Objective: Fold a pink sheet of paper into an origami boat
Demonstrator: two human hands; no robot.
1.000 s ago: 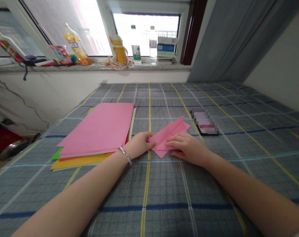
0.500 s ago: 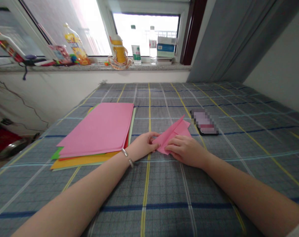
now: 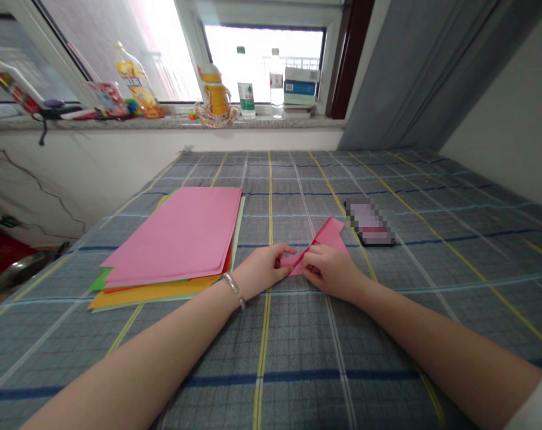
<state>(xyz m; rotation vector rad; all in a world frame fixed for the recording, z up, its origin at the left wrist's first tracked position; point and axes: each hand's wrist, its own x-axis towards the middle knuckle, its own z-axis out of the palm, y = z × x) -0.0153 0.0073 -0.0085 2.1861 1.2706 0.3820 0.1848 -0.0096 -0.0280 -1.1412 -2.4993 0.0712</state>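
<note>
Checked cloth (image 3: 297, 334) spreads under both hands. Left hand (image 3: 262, 267) pinches the left end of a folded pink paper (image 3: 332, 232); right hand (image 3: 336, 272), fingers bent, grips its near edge. Coloured sheets (image 3: 176, 239) lie left, a phone (image 3: 370, 224) right. Farther, on the sill (image 3: 275, 123), stand a yellow flask (image 3: 216, 95), contents hidden, and a clear bottle (image 3: 276, 83), fill unclear.

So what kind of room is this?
Probably a bedroom at home: the wide plaid cloth looks like a bedcover, a grey curtain hangs beside the window, and bottles stand on the windowsill.
</note>
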